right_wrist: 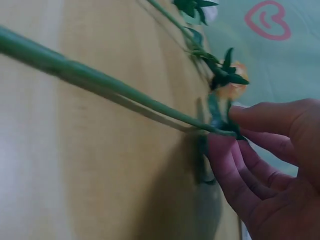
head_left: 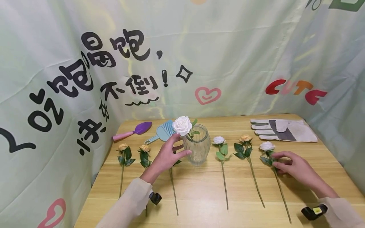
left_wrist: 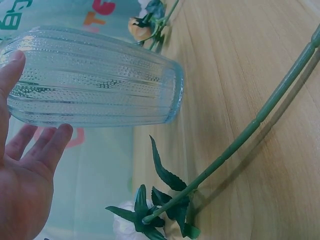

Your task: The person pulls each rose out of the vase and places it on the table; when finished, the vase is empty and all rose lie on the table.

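A ribbed glass vase (head_left: 197,152) stands at the table's middle, a white rose (head_left: 182,125) leaning left over its rim. My left hand (head_left: 167,155) is at the vase's left side, its thumb overlapping the glass. In the left wrist view the fingertips (left_wrist: 64,131) lie right along the vase's edge, fingers fairly straight. At the right, my right hand (head_left: 295,167) pinches another white rose (head_left: 267,146) between thumb and fingers just below its bloom. Its long green stem (right_wrist: 100,80) slants across the right wrist view.
Yellow roses (head_left: 122,147) lie left and right of the vase, with a white rose (head_left: 219,140) just right of it. Behind are a purple trowel (head_left: 143,128), a blue dustpan-like tool (head_left: 164,131) and a work glove (head_left: 299,129). A printed curtain (head_left: 233,63) encloses the table.
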`<state>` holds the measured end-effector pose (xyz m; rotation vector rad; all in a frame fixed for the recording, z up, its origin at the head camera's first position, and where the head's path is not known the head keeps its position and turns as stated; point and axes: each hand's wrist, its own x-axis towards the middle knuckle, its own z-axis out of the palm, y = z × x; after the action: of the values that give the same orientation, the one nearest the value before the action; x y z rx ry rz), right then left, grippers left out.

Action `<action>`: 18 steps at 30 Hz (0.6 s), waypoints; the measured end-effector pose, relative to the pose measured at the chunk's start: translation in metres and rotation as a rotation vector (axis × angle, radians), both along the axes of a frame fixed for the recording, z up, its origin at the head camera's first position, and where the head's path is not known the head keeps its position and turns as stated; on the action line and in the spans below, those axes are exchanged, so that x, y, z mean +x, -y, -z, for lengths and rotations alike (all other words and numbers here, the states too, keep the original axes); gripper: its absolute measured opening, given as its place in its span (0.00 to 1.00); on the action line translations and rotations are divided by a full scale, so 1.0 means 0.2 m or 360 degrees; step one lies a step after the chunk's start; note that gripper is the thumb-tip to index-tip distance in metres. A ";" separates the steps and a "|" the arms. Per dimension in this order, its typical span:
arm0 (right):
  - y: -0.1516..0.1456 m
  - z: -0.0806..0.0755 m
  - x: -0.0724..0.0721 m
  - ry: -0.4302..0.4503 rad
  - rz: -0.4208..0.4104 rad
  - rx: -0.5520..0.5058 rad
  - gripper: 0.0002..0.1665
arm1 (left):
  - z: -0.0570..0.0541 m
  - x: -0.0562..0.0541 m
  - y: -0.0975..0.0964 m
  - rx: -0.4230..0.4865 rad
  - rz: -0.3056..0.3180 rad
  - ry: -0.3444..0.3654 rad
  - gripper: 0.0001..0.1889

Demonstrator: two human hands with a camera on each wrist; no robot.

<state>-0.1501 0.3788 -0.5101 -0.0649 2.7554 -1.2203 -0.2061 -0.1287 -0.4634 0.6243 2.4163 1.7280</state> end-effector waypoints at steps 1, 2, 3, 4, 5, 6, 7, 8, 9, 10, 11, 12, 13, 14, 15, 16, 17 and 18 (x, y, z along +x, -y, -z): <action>-0.01 -0.02 0.00 -0.0013 0.0021 0.0021 0.28 | 0.00 0.00 0.00 -0.0002 -0.0002 0.0001 0.44; -0.01 -0.04 -0.01 -0.0025 0.0042 0.0036 0.29 | 0.00 0.00 0.00 -0.0003 -0.0002 0.0000 0.44; -0.02 -0.06 -0.01 -0.0066 0.0050 0.0062 0.29 | 0.00 0.00 0.00 -0.0003 -0.0002 -0.0002 0.44; -0.02 -0.08 -0.02 -0.0111 0.0054 0.0079 0.28 | 0.00 0.00 0.00 -0.0003 -0.0002 -0.0002 0.45; -0.02 -0.10 -0.03 -0.0142 0.0061 0.0094 0.27 | 0.00 0.00 0.00 -0.0003 -0.0001 -0.0004 0.45; -0.02 -0.13 -0.04 -0.0161 0.0069 0.0089 0.27 | 0.00 0.00 0.00 -0.0003 -0.0001 -0.0005 0.45; -0.01 -0.16 -0.05 -0.0187 0.0067 0.0065 0.26 | 0.00 -0.01 0.00 -0.0005 -0.0001 -0.0006 0.45; -0.01 -0.18 -0.07 -0.0228 0.0060 0.0039 0.25 | 0.00 -0.01 0.00 -0.0006 0.0000 -0.0007 0.45; 0.01 -0.21 -0.08 -0.0275 0.0049 0.0027 0.24 | 0.01 -0.01 0.00 -0.0008 0.0001 -0.0008 0.45; 0.02 -0.24 -0.10 -0.0312 0.0048 0.0019 0.23 | 0.01 -0.01 0.00 -0.0009 0.0002 -0.0009 0.45; 0.04 -0.27 -0.11 -0.0344 0.0046 0.0005 0.22 | 0.01 -0.01 0.00 -0.0009 0.0004 -0.0011 0.45; 0.07 -0.30 -0.13 -0.0385 0.0040 -0.0005 0.22 | 0.01 -0.01 0.00 -0.0008 0.0005 -0.0012 0.44; 0.09 -0.33 -0.16 -0.0419 0.0031 -0.0011 0.22 | 0.01 -0.01 0.00 -0.0008 0.0007 -0.0013 0.44; 0.13 -0.36 -0.18 -0.0453 0.0026 -0.0011 0.22 | 0.01 -0.01 0.00 -0.0006 0.0010 -0.0014 0.44; 0.17 -0.40 -0.20 -0.0482 0.0024 -0.0007 0.22 | 0.01 -0.01 0.00 -0.0005 0.0010 -0.0014 0.44; 0.21 -0.43 -0.22 -0.0513 0.0012 -0.0012 0.21 | 0.01 -0.01 0.00 -0.0003 0.0011 -0.0015 0.44; 0.25 -0.46 -0.24 -0.0539 -0.0002 -0.0037 0.21 | 0.01 -0.01 0.00 -0.0001 0.0012 -0.0014 0.44; 0.30 -0.49 -0.25 -0.0562 -0.0022 -0.0051 0.22 | 0.01 -0.01 0.00 -0.0001 0.0013 -0.0013 0.44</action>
<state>-0.2010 0.3195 -0.4120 -0.3324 3.0214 -1.3655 -0.2088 -0.1292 -0.4652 0.6414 2.4162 1.7247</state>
